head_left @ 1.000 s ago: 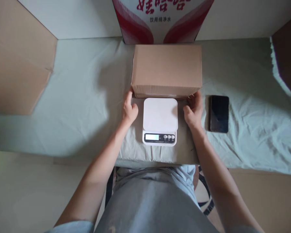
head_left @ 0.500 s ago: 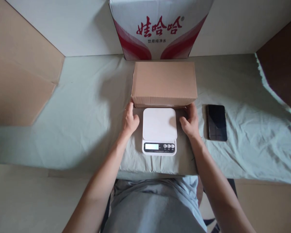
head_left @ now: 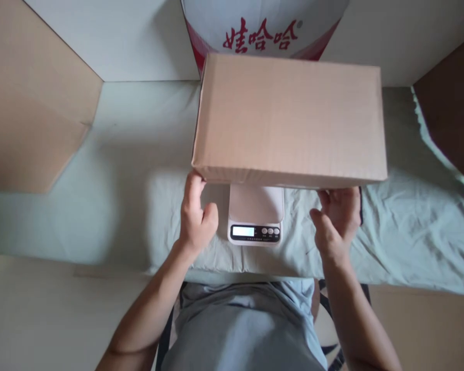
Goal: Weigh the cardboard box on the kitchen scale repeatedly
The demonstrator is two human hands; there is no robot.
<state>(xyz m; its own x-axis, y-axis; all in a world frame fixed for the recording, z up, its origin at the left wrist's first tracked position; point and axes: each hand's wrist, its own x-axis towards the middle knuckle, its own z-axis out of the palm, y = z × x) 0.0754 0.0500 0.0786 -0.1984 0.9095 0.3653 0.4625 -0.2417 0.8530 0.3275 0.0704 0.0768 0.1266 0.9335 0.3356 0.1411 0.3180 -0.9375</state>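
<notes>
In the head view, a plain brown cardboard box [head_left: 290, 118] was held up off the table, closer to the camera than anything else on it. Its long axis ran left to right across the picture, its broad top face turned up toward the camera and its near long edge facing the person. The flaps looked closed, so whatever it held could not be seen.

The left hand [head_left: 195, 219] gripped the box under its near left corner, fingers [head_left: 192, 188] reaching up beneath the bottom edge and the thumb curled in front. The right hand [head_left: 334, 221] was at the near right part of the bottom edge, fingers [head_left: 338, 201] slightly spread and tucked under the box, thumb out in front; both hands were clasped on the cardboard.

Directly below the box, between the two hands, a white kitchen scale [head_left: 255, 219] sat on the pale green cloth [head_left: 112, 201] that covered the table. Its rear half was hidden by the box; the display and three round buttons faced the person. A dark phone [head_left: 360, 206] showed only as a sliver behind the right hand.

Behind the box stood a white and red carton [head_left: 263, 31] with red Chinese characters. Brown cardboard panels [head_left: 31, 103] stood at the left and right sides.
</notes>
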